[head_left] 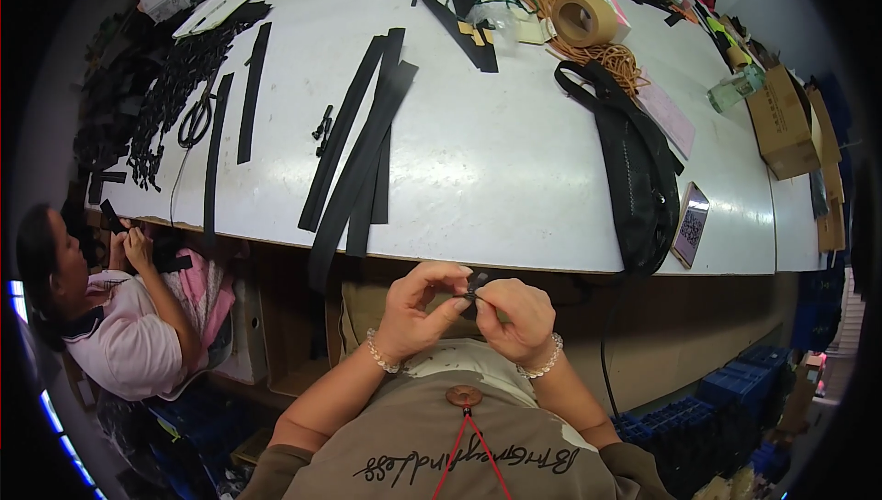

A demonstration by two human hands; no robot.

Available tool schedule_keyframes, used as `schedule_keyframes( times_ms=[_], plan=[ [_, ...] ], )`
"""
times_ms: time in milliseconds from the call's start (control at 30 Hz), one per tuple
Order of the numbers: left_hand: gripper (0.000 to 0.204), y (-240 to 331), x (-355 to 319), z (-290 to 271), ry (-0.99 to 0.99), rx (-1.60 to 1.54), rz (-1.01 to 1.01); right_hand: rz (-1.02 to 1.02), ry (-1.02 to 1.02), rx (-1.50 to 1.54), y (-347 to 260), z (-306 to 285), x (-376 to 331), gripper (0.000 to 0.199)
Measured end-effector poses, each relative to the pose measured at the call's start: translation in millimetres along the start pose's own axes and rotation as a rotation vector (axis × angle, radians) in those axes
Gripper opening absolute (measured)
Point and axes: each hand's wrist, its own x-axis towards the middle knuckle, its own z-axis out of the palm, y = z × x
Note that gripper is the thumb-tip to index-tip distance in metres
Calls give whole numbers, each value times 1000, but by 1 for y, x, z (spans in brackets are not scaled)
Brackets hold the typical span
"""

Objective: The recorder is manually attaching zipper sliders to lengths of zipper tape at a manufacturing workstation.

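Just off the table's front edge, my left hand [418, 309] and my right hand [520, 318] meet, both closed in a pinch. Between their fingertips is a small black piece [476, 283], mostly covered by the fingers; its exact kind cannot be made out. Ahead and to the left, several flat black straps [366, 165] lie crossed on the table, one end hanging over the edge. Beside them are small black fittings [322, 130]. To the right of my hands lies a black bag [632, 174] with a zip and a loop handle.
A white table [496, 197] spans the view. At left are scissors [194, 122] and a heap of black cords [179, 87]. A phone [690, 226] lies near the right front edge, with a tape roll [585, 21] farther back. A seated co-worker [133, 339] handles a black strip at left.
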Motion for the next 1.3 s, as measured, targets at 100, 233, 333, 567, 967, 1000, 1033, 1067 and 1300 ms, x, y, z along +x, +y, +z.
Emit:
schedule_keyframes(
  times_ms=[100,233,333,567,967,1000,1033,1067,1300],
  plan=[
    [22,4,3,-11,-145,111,93,89,-137,23,-6,-7,9,9],
    [16,16,2,-9,-128,135,79,154,-291,13,-14,-17,20,6],
    [14,19,-2,-5,-57,58,-41,34,-294,7,-15,-17,29,7],
    [12,29,-1,2,-84,-157,-69,-85,-178,46,-13,-13,24,9],
    [10,36,-3,-3,-121,61,100,-10,-61,78,-24,-5,14,11],
    [11,36,-4,-3,-123,88,104,15,-45,94,-25,-3,15,10],
    [11,35,-5,-3,-122,86,104,41,-30,107,-25,-2,15,10],
    [13,33,-5,-2,-88,109,97,41,-33,107,-26,0,13,10],
    [20,30,-3,-2,26,286,213,196,-5,152,-20,4,10,2]
  ],
)
